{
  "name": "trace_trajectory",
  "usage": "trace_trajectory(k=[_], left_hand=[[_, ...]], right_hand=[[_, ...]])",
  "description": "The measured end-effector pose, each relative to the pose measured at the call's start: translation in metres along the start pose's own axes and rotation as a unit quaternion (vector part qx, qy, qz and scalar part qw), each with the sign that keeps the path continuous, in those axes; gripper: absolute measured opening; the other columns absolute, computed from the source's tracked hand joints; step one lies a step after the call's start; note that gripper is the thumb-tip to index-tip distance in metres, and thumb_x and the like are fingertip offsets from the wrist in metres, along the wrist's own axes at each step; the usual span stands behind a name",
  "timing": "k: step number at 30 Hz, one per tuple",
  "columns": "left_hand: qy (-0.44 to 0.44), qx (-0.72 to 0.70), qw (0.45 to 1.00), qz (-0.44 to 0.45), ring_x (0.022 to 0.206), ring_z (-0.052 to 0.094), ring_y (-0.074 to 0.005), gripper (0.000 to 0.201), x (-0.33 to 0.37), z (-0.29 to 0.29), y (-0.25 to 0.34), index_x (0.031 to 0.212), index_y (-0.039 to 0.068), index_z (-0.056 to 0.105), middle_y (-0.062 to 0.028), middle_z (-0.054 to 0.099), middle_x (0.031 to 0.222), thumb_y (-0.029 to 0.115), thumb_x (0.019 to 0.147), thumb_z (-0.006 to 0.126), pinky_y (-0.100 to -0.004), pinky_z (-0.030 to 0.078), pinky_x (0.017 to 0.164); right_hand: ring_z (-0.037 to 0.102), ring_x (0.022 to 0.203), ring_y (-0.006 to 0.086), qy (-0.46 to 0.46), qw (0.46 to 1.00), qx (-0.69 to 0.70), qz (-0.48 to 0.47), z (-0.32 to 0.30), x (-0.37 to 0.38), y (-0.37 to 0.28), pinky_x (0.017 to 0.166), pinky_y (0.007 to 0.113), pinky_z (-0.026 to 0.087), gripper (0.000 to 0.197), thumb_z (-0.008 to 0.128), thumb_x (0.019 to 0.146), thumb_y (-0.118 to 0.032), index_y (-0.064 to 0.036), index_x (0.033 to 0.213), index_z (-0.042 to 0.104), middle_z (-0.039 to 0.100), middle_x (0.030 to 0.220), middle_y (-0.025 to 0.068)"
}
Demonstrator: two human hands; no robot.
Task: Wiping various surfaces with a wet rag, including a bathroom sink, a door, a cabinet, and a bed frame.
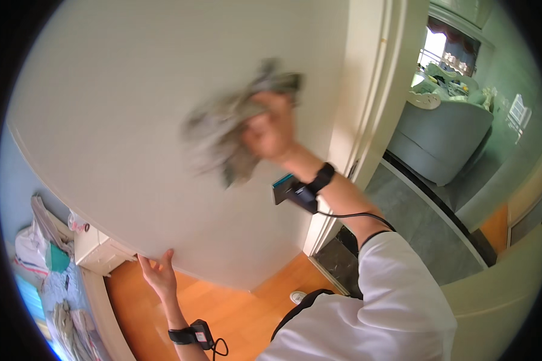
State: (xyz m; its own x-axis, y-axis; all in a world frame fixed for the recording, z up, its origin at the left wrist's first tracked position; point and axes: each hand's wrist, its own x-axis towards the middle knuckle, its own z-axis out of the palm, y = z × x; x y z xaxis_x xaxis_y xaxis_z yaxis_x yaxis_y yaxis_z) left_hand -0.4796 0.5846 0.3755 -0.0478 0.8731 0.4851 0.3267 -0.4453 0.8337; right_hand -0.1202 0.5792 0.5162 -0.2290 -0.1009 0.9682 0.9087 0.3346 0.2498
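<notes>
A wide white door (132,90) fills the upper left and middle. My right hand (270,127) is closed around a crumpled grey-green cloth (217,129) and holds it against or just in front of the door's face; motion blurs both, so contact is hard to judge. Lower left, my left hand (159,278) grips the door's edge, thumb and fingers apart around it; some fingers are partly hidden. Each wrist wears a black strap with a small device, the right one's device (301,194) trailing a cable along my forearm.
Right of the door stands its white frame (367,78), with a grey sofa (442,138) beyond on grey flooring. At lower left are a white bedside cabinet (102,253) and a bed (66,295) with clothes on it. Orange wooden floor (217,307) lies below the door.
</notes>
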Motion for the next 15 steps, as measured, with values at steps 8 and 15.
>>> trace_trajectory(k=[8, 15], left_hand=[[-0.005, 0.039, 0.999, -0.028, 0.096, 0.052, -0.0213, 0.057, 0.007, 0.004, 0.021, 0.116, 0.004, 0.045, -0.0092, 0.055, 0.101, 0.015, 0.069, 0.075, -0.0364, 0.050, 0.074], [-0.011, 0.052, 0.998, -0.030, 0.094, 0.053, -0.0216, 0.055, 0.009, 0.006, 0.011, 0.115, 0.004, 0.045, -0.0088, 0.056, 0.100, 0.017, 0.071, 0.075, -0.0387, 0.049, 0.075]], right_hand=[[0.048, 0.085, 0.0255, 0.159, 0.923, 0.093, 0.338, -0.035, -0.114, 0.077, 0.073, 0.036, 0.041, 0.015, 0.053, 0.080, -0.008, -0.0026, 0.091, 0.043, 0.046, 0.089, 0.0137], [0.050, 0.081, 0.0217, 0.003, 0.740, 0.408, 0.535, 0.030, -0.179, -0.141, 0.067, 0.033, 0.044, 0.016, 0.051, 0.083, -0.019, -0.0055, 0.087, 0.046, 0.049, 0.086, 0.0089]])
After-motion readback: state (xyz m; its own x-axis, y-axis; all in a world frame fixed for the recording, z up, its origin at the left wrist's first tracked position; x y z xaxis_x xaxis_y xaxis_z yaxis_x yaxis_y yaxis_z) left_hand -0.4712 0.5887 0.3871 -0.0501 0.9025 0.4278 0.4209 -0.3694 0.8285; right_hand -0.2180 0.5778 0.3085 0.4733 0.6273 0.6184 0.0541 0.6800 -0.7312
